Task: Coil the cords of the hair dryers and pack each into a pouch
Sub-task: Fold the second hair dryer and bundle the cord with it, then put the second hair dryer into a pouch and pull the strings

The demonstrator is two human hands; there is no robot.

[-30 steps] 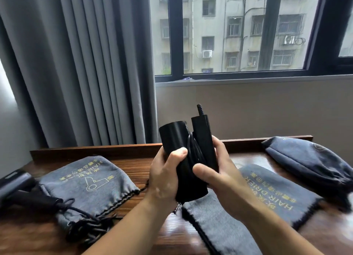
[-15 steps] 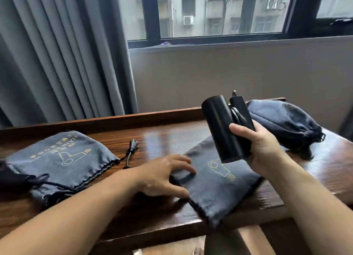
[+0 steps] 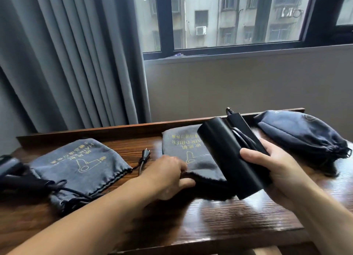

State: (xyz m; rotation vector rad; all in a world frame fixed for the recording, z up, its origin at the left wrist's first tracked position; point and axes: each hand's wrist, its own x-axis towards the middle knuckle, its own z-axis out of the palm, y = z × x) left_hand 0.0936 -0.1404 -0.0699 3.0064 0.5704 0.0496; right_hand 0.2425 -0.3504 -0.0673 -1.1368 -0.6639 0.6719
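Right hand [image 3: 275, 174] is gripping the folded black hair dryer [image 3: 229, 159], cord tucked in, centre-right of frame. Left hand [image 3: 168, 176] is pinching the open edge of the middle pouch [image 3: 183, 149] on the table [image 3: 229, 226].

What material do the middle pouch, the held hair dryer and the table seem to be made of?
Middle pouch: soft grey-blue fabric, apparently suede-like; it creases and has a matte nap.
Hair dryer: black, probably matte plastic; smooth with faint sheen.
Table: dark wood or veneer, glossy; grain lines and window reflections.
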